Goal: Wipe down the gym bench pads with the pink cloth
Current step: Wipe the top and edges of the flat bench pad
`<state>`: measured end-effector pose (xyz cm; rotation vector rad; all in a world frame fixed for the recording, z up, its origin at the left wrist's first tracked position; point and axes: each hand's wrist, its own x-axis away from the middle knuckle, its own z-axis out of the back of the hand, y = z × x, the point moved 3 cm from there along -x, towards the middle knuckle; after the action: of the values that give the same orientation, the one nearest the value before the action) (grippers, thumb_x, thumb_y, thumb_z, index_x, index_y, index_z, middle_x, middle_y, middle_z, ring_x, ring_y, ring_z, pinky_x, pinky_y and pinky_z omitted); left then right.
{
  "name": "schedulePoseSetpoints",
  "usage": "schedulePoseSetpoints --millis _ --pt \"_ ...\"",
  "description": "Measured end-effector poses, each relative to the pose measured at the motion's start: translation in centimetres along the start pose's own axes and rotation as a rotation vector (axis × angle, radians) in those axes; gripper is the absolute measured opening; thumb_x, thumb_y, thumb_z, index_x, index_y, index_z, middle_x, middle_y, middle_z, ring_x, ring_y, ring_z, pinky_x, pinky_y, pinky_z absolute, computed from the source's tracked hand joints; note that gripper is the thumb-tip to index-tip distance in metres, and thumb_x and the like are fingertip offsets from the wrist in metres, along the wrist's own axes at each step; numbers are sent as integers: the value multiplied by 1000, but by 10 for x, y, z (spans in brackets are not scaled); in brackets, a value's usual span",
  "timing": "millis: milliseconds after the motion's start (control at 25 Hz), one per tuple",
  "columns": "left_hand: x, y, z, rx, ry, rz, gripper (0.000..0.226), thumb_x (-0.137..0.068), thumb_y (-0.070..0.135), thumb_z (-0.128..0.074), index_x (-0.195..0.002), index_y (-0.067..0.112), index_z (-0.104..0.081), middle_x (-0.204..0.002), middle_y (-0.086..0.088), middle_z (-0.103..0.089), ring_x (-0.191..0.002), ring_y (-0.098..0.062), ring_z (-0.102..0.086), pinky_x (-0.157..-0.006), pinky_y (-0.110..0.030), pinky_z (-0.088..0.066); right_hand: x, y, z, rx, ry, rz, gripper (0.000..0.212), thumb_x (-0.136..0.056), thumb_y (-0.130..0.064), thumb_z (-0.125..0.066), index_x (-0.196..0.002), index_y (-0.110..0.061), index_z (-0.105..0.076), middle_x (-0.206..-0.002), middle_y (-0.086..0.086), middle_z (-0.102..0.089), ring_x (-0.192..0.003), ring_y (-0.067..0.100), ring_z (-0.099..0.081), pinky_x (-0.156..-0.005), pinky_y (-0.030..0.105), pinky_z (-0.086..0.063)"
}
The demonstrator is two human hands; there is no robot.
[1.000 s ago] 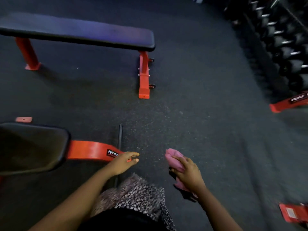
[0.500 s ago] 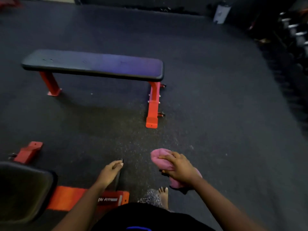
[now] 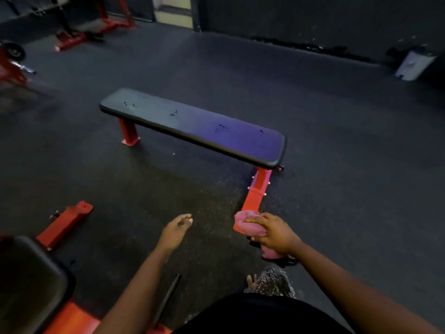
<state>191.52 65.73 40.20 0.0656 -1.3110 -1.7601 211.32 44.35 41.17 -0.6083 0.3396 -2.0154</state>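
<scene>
A flat gym bench with a long black pad (image 3: 192, 127) on red legs stands on the floor ahead of me, its near end to the right. My right hand (image 3: 274, 231) grips a bunched pink cloth (image 3: 248, 226) in the air, in front of the bench's red foot (image 3: 256, 192). My left hand (image 3: 175, 231) hangs empty with loosely curled fingers, left of the cloth. A second black pad (image 3: 31, 285) on a red frame sits at the lower left, close to my left arm.
Dark rubber flooring (image 3: 349, 165) surrounds the bench. A red frame foot (image 3: 63, 222) lies at the left. Red machines (image 3: 79, 32) stand at the far left and a white bin (image 3: 414, 65) at the far right wall. My bare foot (image 3: 252, 282) shows below.
The view has lifted and turned, so the flat bench now lies nearer and at an angle ahead. Both hands rose slightly; the right one kept its hold on the pink cloth.
</scene>
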Motion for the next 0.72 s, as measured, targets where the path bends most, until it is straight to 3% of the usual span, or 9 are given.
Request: schedulePoseSetpoints --millis 200,320,400,520,600,720 --pt "-44 19 25 107 191 147 30 -94 23 -52 -121 11 -58 -115 -4 -57 -102 -11 -49 -83 -19 -35 -100 43 40 -13 -77 -43 59 -76 -35 -75 -130 -24 -54 -137 4 -50 -124 24 -49 -102 29 -34" --pt "-66 -7 52 176 330 254 32 -93 14 -52 -123 2 -56 -120 -8 -57 -105 -13 -49 -84 -18 -39 -188 23 42 47 -169 64 64 -71 -49 -71 -129 -27 -56 -132 5 -54 -123 24 -50 -102 32 -38" --pt "-82 -35 74 241 404 353 33 -93 11 -52 -124 -1 -54 -126 -11 -56 -115 -20 -52 -96 -27 -36 -252 -12 32 82 -249 169 72 -64 -62 -58 -128 -29 -56 -130 5 -55 -119 25 -53 -101 35 -40" --pt "-111 -75 112 379 460 470 34 -93 14 -54 -124 2 -55 -131 -15 -54 -123 -27 -49 -99 -31 -35 -340 -78 17 132 -323 338 74 -62 -69 -45 -128 -38 -53 -129 2 -55 -115 23 -54 -98 34 -43" --pt "-129 -97 149 467 526 573 33 -92 17 -55 -122 4 -57 -131 -15 -55 -122 -27 -50 -99 -32 -36 -398 -138 17 173 -380 442 65 -68 -63 -51 -130 -45 -46 -131 0 -52 -116 22 -53 -98 36 -44" --pt "-167 -113 214 514 551 630 33 -93 20 -54 -122 6 -57 -132 -14 -54 -123 -28 -49 -99 -33 -36 -473 -232 27 207 -436 574 58 -80 -44 -64 -134 -43 -42 -135 -1 -47 -118 19 -50 -99 36 -43"
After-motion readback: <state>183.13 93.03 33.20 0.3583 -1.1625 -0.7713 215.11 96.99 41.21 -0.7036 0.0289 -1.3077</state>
